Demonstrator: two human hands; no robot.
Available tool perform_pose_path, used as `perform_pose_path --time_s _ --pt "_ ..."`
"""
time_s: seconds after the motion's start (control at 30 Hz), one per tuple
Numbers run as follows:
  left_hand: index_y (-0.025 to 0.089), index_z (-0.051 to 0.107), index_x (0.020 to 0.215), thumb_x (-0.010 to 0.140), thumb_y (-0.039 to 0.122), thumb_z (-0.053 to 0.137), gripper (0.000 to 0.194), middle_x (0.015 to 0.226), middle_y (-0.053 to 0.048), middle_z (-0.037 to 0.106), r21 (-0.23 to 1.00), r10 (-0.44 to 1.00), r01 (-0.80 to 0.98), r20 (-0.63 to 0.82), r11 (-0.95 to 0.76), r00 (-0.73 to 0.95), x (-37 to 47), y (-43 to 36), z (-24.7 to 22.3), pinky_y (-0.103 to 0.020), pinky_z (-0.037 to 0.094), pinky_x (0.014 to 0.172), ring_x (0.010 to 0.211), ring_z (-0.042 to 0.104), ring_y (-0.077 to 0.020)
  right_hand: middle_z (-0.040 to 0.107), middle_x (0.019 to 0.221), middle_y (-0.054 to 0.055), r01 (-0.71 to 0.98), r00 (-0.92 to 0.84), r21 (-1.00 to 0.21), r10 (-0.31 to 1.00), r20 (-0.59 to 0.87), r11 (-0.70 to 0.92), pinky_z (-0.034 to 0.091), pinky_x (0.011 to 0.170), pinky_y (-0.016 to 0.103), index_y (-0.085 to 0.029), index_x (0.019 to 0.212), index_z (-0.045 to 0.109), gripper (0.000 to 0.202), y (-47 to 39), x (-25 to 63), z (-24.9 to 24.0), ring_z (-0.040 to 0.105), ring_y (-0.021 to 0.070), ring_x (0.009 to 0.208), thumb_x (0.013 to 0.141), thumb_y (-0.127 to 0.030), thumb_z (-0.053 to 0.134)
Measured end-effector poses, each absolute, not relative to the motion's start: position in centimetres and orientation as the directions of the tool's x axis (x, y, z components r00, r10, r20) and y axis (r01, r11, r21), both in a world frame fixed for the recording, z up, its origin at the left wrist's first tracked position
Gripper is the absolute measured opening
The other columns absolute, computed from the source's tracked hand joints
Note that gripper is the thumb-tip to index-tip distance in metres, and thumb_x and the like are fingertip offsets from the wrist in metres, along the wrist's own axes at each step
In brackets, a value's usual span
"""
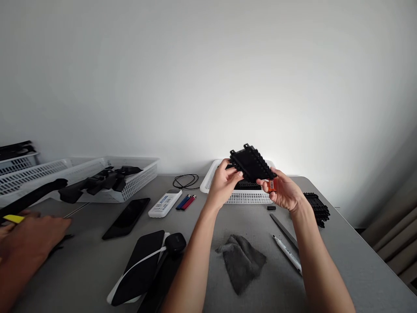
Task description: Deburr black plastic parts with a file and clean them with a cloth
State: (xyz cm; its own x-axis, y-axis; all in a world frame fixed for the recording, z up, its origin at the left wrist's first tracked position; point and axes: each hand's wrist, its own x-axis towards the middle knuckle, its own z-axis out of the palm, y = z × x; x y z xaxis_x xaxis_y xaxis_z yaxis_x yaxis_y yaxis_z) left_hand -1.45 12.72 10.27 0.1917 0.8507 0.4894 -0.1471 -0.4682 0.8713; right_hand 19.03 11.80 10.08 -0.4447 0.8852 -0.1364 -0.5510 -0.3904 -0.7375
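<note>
A black ribbed plastic part [249, 164] is held up, tilted, above a white basket [249, 198]. My left hand [225, 180] grips its left edge, fingers closed on it. At its lower right, my right hand [282, 189] holds a small orange lighter [271, 185] between thumb and fingers, close against the part. More black parts lie in the basket behind my hands. Another stack of black ribbed parts [316, 208] rests on the table to the right of my right wrist.
Nearer me lie a grey cloth [243, 261], a white marker [287, 254] and a metal strip [284, 230]. Leftward are two lighters [186, 202], a white device [165, 203], phones [126, 218] and baskets [140, 180]. Another person's hand [35, 234] works at far left.
</note>
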Motion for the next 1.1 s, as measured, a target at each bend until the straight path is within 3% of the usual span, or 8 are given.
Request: perform_pose_path --time_s 0.07,0.13,0.27,0.37,0.57,0.83,0.93,1.1 --pt "0.02 0.05 0.112 0.082 0.033 0.067 0.037 0.101 -0.008 0.073 0.858 0.84 -0.062 0.513 -0.51 0.178 -1.3 12.8 10.1 -0.04 0.053 0.093 0.097 0.07 -0.0215 0.068 0.081 0.005 -0.584 -0.41 -0.726 0.904 -0.122 -0.363 0.051 0.037 0.012 -0.017 0.095 0.054 0.013 11.7 18.9 10.0 0.066 0.0093 0.056 0.088 -0.022 0.063" --pt "0.02 0.053 0.107 0.079 0.03 0.069 0.034 0.1 -0.008 0.073 0.852 0.843 0.008 0.518 -0.524 0.146 -1.2 12.8 10.2 -0.039 0.052 0.094 0.095 0.07 -0.021 0.062 0.074 0.0 -0.595 -0.318 -0.765 0.946 -0.058 -0.247 0.051 0.037 0.012 -0.02 0.087 0.051 0.022 11.5 18.7 10.1 0.065 0.0095 0.055 0.08 -0.015 0.07" --pt "0.018 0.056 0.115 0.077 0.033 0.069 0.043 0.099 -0.008 0.074 0.894 0.895 -0.144 0.439 -0.425 0.084 -1.7 12.6 10.7 -0.039 0.056 0.089 0.094 0.071 -0.0222 0.047 0.067 -0.005 -0.464 -0.184 -0.883 0.967 0.179 0.075 0.054 0.041 0.018 -0.022 0.077 0.044 0.034 10.6 18.4 10.4 0.06 0.0097 0.056 0.075 -0.025 0.078" --pt "0.017 0.057 0.123 0.085 0.043 0.059 0.046 0.104 -0.01 0.073 0.892 0.921 -0.316 0.373 -0.324 0.111 -2.4 12.3 11.2 -0.038 0.06 0.077 0.092 0.071 -0.0237 0.035 0.068 -0.006 -0.287 -0.051 -0.902 0.935 0.35 0.322 0.056 0.047 0.021 -0.022 0.073 0.041 0.036 10.4 18.3 10.4 0.044 0.0064 0.054 0.076 -0.031 0.076" --pt "0.019 0.062 0.12 0.08 0.041 0.07 0.046 0.121 -0.009 0.067 0.916 0.889 -0.149 0.398 -0.372 0.226 -2.3 12.0 11.2 -0.035 0.061 0.081 0.107 0.065 -0.0243 0.033 0.07 -0.005 -0.061 0.02 -0.858 0.86 0.51 0.51 0.054 0.052 0.026 -0.023 0.073 0.041 0.031 10.7 17.8 10.1 0.033 0.0106 0.06 0.078 -0.032 0.071" --pt "0.017 0.058 0.111 0.08 0.041 0.07 0.04 0.106 -0.008 0.072 0.872 0.867 -0.132 0.486 -0.472 0.109 -1.5 12.5 10.5 -0.037 0.058 0.087 0.095 0.069 -0.0209 0.049 0.08 0.001 0.286 0.217 -0.846 0.83 0.514 0.449 0.04 0.057 0.026 -0.024 0.076 0.045 0.032 8.2 17.6 11.0 0.043 0.015 0.07 0.086 -0.048 0.063" --pt "0.019 0.057 0.107 0.08 0.036 0.069 0.035 0.103 -0.008 0.072 0.854 0.85 -0.118 0.518 -0.507 0.097 -1.5 12.8 10.3 -0.036 0.056 0.09 0.093 0.069 -0.0198 0.045 0.072 0.0 0.149 0.11 -0.923 0.922 0.371 0.354 0.033 0.05 0.025 -0.024 0.074 0.044 0.039 7.4 17.3 11.5 0.04 0.0145 0.063 0.088 -0.059 0.054" --pt "0.019 0.054 0.106 0.079 0.031 0.069 0.033 0.099 -0.007 0.073 0.828 0.823 -0.084 0.561 -0.555 0.092 -1.2 12.6 10.3 -0.03 0.053 0.085 0.09 0.069 -0.0186 0.028 0.062 -0.004 -0.295 -0.377 -0.954 0.924 0.065 -0.054 0.014 0.043 0.022 -0.023 0.069 0.035 0.036 7.9 15.8 12.1 0.021 0.0112 0.052 0.083 -0.055 0.042"
